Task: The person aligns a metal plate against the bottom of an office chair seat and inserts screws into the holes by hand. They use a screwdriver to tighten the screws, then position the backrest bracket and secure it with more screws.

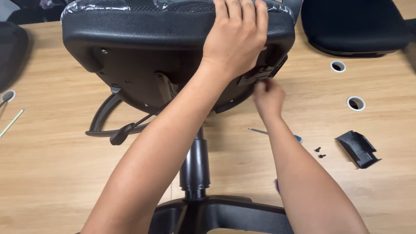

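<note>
A black office chair lies tipped on the wooden table, its seat (143, 32) facing away and its underside toward me. My left hand (236, 37) grips the seat's edge near the right side. My right hand (268, 97) is lower, fingers pinched at a black bracket (255, 74) under the seat; it is blurred, and whether it holds something small I cannot tell. The chair's gas column (196, 162) and star base (225, 216) point toward me. A lever (125, 132) sticks out on the left.
A screwdriver (260, 131) lies on the table (56, 173) behind my right forearm. Two small black screws (320, 152) and a loose black plastic bracket (359, 148) rest at the right. Two cable holes (355, 103) are in the table. Another black seat (353, 26) sits at back right.
</note>
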